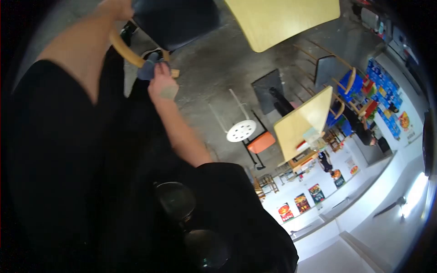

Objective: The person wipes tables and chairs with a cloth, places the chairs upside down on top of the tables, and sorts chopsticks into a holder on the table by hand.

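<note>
A chair with a black padded seat (177, 22) and a curved light wooden frame (124, 49) is in front of me, tipped in this view. My left hand (117, 8) is closed at the edge of the seat, partly cut off by the top of the picture. In my right hand (163, 85) is a grey-blue cloth (148, 68), pressed around the end of the wooden frame. The fingers lie over the cloth and hide part of it.
The room appears upside down. Near the chair is a pale wooden tabletop (287, 20). Farther off are a white round stool (241, 131), an orange-seated stool (261, 143), another table (302, 125) and a dark-seated chair (325, 71). People are in the background.
</note>
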A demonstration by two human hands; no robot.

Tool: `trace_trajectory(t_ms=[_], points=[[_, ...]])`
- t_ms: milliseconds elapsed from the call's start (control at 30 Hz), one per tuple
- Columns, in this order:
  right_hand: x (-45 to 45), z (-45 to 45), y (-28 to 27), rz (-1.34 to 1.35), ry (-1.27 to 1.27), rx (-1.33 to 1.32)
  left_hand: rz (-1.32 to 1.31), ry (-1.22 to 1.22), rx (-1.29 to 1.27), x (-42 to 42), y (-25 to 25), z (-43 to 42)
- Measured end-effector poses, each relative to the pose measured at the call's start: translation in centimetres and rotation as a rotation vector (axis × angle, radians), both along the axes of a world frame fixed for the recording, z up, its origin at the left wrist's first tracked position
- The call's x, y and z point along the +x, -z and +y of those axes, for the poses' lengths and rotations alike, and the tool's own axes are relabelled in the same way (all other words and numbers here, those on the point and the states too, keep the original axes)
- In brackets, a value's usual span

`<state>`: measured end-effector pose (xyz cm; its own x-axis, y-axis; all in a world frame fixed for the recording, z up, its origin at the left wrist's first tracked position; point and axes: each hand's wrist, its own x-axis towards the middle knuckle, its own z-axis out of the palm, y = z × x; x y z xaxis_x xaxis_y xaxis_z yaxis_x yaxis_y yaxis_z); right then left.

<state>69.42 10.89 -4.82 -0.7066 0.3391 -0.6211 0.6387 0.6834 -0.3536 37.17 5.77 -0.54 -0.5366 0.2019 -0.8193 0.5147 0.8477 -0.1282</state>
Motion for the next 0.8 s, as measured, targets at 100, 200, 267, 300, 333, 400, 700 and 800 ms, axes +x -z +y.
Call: trace_trajectory(t_ms=[100, 200, 267, 300, 333, 400, 700, 800], points=[[-0.4, 0.4, -0.7, -0.013, 0.0, -0.022, 0.011, 0.017, -0.023, -0.7, 0.3, 0.1], [0.1, 0.6, -0.3, 0.114, 0.007, -0.06, 0.123, -0.072, 0.059, -1.8, 2.1, -1.0], [0.2, 1.6, -0.7, 0.168, 0.001, -0.112, 0.292, -0.211, 0.238, -1.4, 6.5, -4.1], [1.0, 2.0, 0.4, 0.216, -0.039, -0.088, 0.287, -0.21, 0.209, -1.2, 6.1, -4.1], [1.3, 2.6, 0.0, 0.169, -0.018, -0.103, 0.279, -0.21, 0.178, -0.6, 5.0, -4.0], [2.2, 4.3, -0.6, 0.175, -0.039, -0.059, 0.385, -0.214, 0.177, 1.0, 5.5, -5.2], [5.9, 10.6, 2.2, -0.189, 0.431, 0.002, 0.538, -0.909, 0.446, 4.4, 11.5, -6.4], [6.7, 12.5, 5.6, -0.15, 0.528, 0.11, 0.587, -0.971, 0.483, 4.8, 11.0, -5.6]])
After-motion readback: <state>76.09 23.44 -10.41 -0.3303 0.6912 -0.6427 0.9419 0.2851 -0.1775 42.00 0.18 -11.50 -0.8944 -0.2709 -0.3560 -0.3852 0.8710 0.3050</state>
